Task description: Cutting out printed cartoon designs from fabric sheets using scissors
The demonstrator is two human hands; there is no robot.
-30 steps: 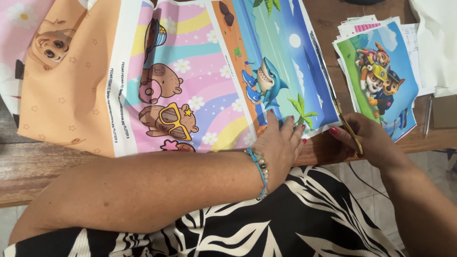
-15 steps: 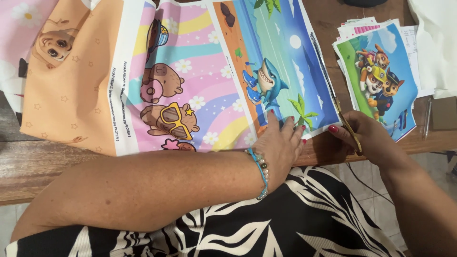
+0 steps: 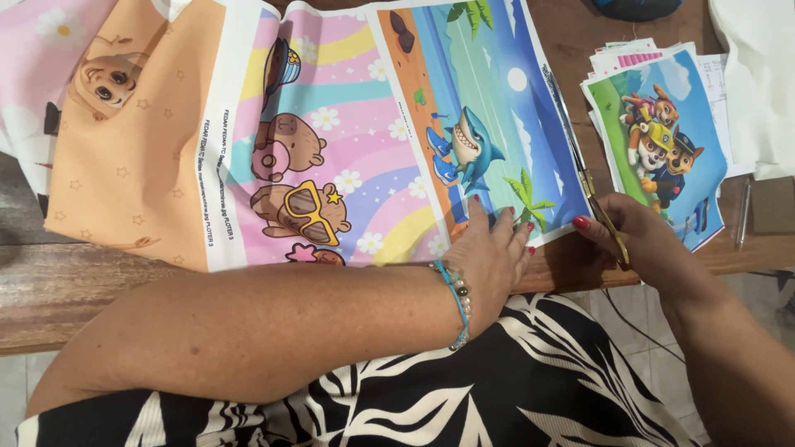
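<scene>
While the left hand (image 3: 489, 257) presses flat, fingers together, the right hand (image 3: 642, 240) grips scissors (image 3: 592, 194) at the glossy shark print (image 3: 489, 124).

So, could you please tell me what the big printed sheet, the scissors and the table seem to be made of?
Printed sheet: probably fabric or soft printed film, matte; it ripples and drapes at its edges. Scissors in the right hand: metal, going by the thin blades with a brassy sheen. Table: wood, brown with visible grain, worn.
</scene>
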